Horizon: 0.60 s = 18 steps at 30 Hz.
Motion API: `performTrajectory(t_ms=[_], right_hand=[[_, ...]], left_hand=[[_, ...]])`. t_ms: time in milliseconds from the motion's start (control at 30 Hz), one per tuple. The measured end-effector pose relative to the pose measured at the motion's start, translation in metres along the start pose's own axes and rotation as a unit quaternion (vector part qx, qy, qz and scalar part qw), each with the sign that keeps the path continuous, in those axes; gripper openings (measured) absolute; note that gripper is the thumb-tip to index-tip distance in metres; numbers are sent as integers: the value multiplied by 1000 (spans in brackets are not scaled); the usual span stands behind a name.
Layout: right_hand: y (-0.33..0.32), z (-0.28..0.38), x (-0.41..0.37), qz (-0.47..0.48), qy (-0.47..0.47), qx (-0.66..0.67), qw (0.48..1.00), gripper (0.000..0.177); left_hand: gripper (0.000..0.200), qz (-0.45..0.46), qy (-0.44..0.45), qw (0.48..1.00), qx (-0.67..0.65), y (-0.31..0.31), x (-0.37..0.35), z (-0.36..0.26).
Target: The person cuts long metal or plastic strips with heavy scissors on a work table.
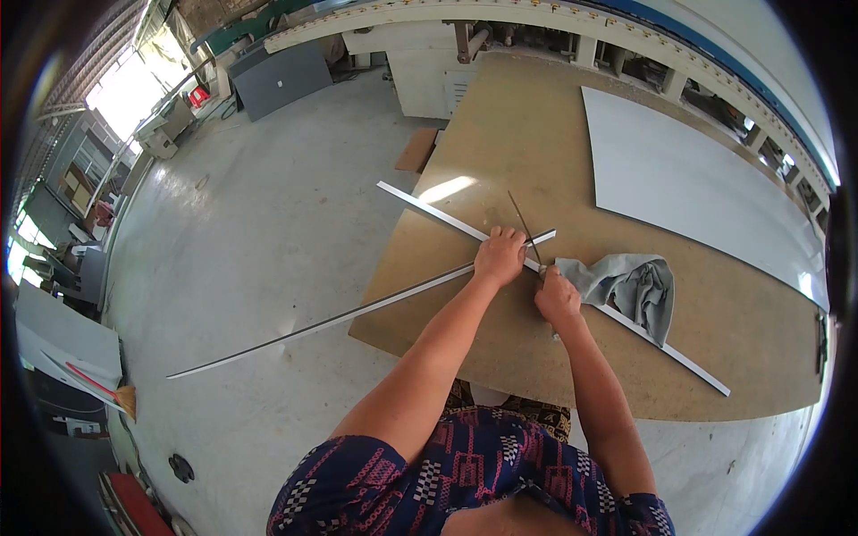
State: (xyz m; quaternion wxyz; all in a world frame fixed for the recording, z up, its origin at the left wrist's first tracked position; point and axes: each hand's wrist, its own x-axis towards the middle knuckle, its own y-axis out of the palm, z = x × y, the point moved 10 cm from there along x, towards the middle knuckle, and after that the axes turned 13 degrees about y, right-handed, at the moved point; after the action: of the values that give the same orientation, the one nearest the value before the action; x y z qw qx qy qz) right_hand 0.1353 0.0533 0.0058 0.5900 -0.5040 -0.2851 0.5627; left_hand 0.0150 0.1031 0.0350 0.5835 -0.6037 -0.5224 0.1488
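Two long, narrow white strips cross on the tan tabletop. One strip (679, 359) runs diagonally from upper left to lower right. The other strip (357, 313) has a dark edge and reaches out past the table's left side over the floor. My left hand (500, 256) is closed over the strips near their crossing, pressing them to the board. In my right hand (559, 297) is the end of a thin, dark, blade-like tool (520, 214), which slants up and left across the dark-edged strip. A crumpled grey cloth (639, 281) lies just right of that hand, partly over the diagonal strip.
The tan table (500, 357) has a rounded front edge close to my body. A large white panel (697, 196) lies at its right. Behind stands a long machine (411, 40). A broom (125, 400) and leaning panels are at far left.
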Motion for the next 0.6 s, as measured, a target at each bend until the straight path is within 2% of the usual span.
performTrajectory(t_ms=[167,600], right_hand=[[-1,1,0,-4,-5,-3,1000,31],[-3,3,-3,-8,-11,3,1000,29]], left_hand=[[19,38,-8,999,5,3,0,1],[17,3,10,1000,-2,-2,-1,0]])
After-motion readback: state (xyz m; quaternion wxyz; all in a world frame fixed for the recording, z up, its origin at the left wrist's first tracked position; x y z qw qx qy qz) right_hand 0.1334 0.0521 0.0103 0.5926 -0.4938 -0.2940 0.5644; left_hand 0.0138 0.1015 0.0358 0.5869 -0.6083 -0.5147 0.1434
